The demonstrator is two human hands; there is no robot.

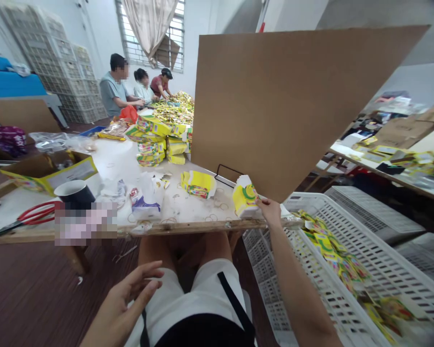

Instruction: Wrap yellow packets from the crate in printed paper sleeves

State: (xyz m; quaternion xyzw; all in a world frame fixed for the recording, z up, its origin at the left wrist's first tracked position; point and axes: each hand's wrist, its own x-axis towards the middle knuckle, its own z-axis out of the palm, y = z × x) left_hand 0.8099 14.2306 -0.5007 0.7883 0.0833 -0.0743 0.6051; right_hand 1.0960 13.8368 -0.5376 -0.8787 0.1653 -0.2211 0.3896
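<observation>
My right hand point(269, 210) reaches to the table's front edge and pinches the side of a yellow and white carton point(244, 196) with raised flaps. Part of the fingers is hidden against the carton. Over my lap hangs my left hand point(132, 294), holding nothing, its fingers apart. A second yellow carton point(198, 184) lies on the table to the left of the first. Behind the held carton a black wire stand point(228, 168) rests at the foot of a large brown cardboard sheet point(275, 106).
White crates point(347, 212) at right hold yellow packets point(332, 250). On the table point(119, 159) are stacked yellow cartons point(152, 140), a tissue box point(146, 202), a dark mug point(74, 193), red-handled scissors point(36, 214) and an open box point(50, 171). Several people point(117, 86) sit at the far end.
</observation>
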